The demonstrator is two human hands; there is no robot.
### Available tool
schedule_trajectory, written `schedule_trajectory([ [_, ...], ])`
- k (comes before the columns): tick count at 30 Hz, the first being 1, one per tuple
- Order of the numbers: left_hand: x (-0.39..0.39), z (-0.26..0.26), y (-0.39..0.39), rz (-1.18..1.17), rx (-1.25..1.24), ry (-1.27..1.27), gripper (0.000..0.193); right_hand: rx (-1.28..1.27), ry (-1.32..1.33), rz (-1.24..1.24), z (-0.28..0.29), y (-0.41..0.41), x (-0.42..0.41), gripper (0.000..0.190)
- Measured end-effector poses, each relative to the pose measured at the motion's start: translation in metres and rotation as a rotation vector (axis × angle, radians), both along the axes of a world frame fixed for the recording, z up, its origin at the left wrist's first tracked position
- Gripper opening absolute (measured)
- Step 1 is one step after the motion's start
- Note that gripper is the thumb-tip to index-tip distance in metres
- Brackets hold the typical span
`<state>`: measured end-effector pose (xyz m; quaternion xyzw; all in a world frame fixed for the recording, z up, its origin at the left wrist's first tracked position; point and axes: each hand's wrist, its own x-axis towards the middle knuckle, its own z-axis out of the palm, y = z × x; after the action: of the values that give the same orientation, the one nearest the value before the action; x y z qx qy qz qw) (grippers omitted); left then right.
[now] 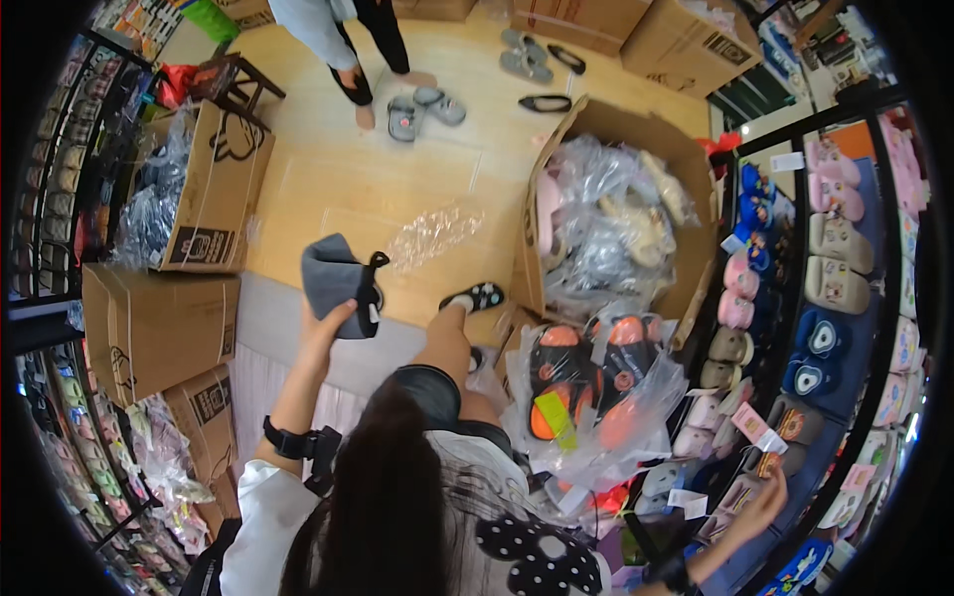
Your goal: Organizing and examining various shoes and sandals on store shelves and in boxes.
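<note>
My left hand (335, 320) grips a dark grey fabric item (332, 279) with a black edge and a small loop, held out over the floor. Its exact kind I cannot tell. My right hand (768, 499) reaches to the shelf of slippers on the right, at brownish-grey slippers (796, 432) with an orange patch; its fingertips touch or nearly touch them. A pink and white tag (759, 428) hangs just above that hand. Plastic-wrapped black and orange slippers (559, 380) lie between my body and the shelf.
An open carton (529, 223) holds bagged footwear. More cartons (160, 328) stand at the left, near slipper racks. Clear plastic wrap (436, 231) and grey clogs (402, 119) lie on the floor. A person (350, 59) stands barefoot beside the clogs. A wooden stool (242, 82) stands upper left.
</note>
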<state>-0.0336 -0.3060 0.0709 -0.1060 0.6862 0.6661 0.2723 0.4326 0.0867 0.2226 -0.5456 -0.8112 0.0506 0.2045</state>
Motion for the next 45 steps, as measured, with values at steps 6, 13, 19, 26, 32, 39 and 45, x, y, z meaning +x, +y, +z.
schedule_trajectory([
  [6,-0.027,-0.006,-0.036,-0.174,-0.099,0.021,0.070,-0.468,0.029,0.242,-0.069,-0.059,-0.120,0.019],
  [13,-0.099,-0.008,-0.046,-0.307,0.048,0.001,0.070,-0.779,0.023,0.283,-0.106,-0.140,-0.241,0.019],
  [19,-0.157,-0.018,-0.088,-0.206,0.007,-0.034,0.064,-0.905,-0.060,0.326,-0.129,-0.180,-0.314,0.019],
  [26,-0.187,-0.025,-0.096,-0.167,0.036,-0.081,0.059,-0.924,-0.095,0.336,-0.141,-0.200,-0.333,0.022],
  [32,-0.197,-0.032,-0.097,-0.173,0.035,-0.029,0.058,-0.917,-0.106,0.322,-0.137,-0.208,-0.333,0.024],
  [39,-0.203,-0.015,-0.096,-0.162,-0.016,0.034,0.051,-0.896,-0.138,0.365,-0.148,-0.201,-0.345,0.024],
  [45,-0.216,-0.020,-0.106,-0.179,-0.012,0.007,0.052,-0.892,-0.083,0.281,-0.141,-0.218,-0.352,0.024],
])
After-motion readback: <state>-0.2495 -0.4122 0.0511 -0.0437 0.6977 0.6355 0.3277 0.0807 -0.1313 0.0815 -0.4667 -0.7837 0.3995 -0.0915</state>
